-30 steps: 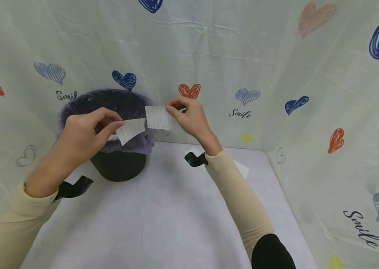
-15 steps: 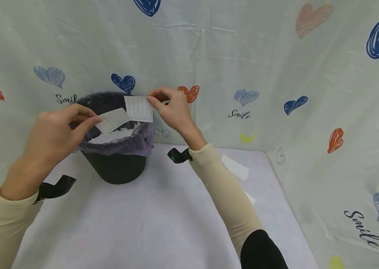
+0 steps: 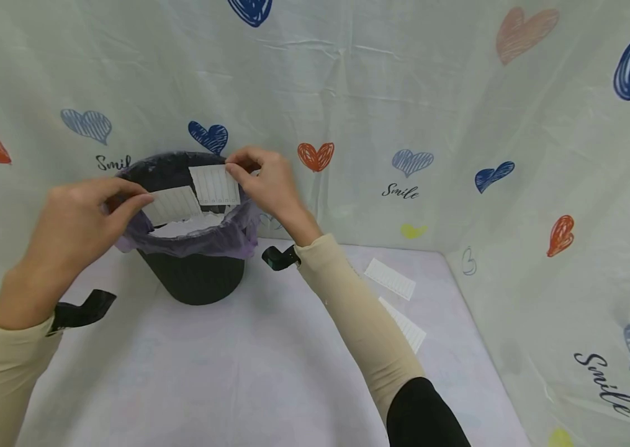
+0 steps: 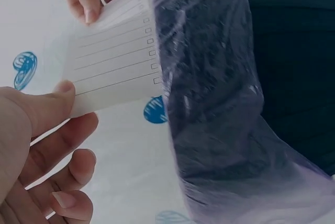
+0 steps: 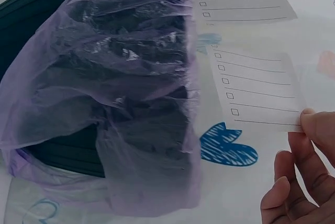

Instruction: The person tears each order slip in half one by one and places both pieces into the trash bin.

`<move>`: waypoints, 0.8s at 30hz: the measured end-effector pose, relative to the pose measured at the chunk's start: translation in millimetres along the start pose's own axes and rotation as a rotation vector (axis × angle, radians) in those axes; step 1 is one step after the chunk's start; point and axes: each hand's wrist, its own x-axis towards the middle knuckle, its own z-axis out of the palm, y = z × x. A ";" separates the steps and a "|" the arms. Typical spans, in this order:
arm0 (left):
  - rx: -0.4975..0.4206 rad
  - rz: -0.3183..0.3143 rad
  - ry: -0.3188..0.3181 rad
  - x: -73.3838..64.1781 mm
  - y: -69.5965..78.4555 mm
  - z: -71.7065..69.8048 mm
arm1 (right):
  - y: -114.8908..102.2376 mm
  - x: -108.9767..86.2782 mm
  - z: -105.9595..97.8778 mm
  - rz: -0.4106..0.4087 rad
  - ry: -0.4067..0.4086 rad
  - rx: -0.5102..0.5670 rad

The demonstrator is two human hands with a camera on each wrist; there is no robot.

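Observation:
Over the mouth of a dark trash bin (image 3: 194, 279) lined with a purple plastic bag (image 3: 208, 243), each hand pinches a piece of lined checklist paper. The left hand (image 3: 82, 214) grips the left paper piece (image 3: 175, 205) between thumb and index finger; its other fingers curl loosely in the left wrist view. The right hand (image 3: 270, 186) holds the right paper piece (image 3: 215, 184) by its outer upper corner. In the head view the two pieces nearly meet, the right one higher. Small checkboxes and ruled lines show on the right piece (image 5: 256, 90) in the right wrist view. White paper scraps (image 3: 186, 226) lie inside the bin.
Two more lined paper slips lie on the white table (image 3: 225, 372) at the right: a far slip (image 3: 390, 278) and a near slip (image 3: 404, 324), partly behind the right forearm. A heart-patterned curtain (image 3: 348, 93) closes off the back and right side.
Both hands have moved left with their paper pieces, now over the bin's mouth. The scraps inside the bin and the slips on the table have come into fuller view.

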 end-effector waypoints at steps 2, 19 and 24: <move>0.000 -0.015 -0.009 -1.3 -2.0 0.2 | 1.3 -0.5 4.0 0.016 -0.013 0.003; 0.021 -0.124 -0.090 -1.6 -16.5 9.7 | 8.2 -1.7 21.6 0.088 -0.109 -0.016; 0.012 -0.124 -0.083 2.4 -17.5 9.7 | 8.4 -0.3 22.1 0.099 -0.066 -0.018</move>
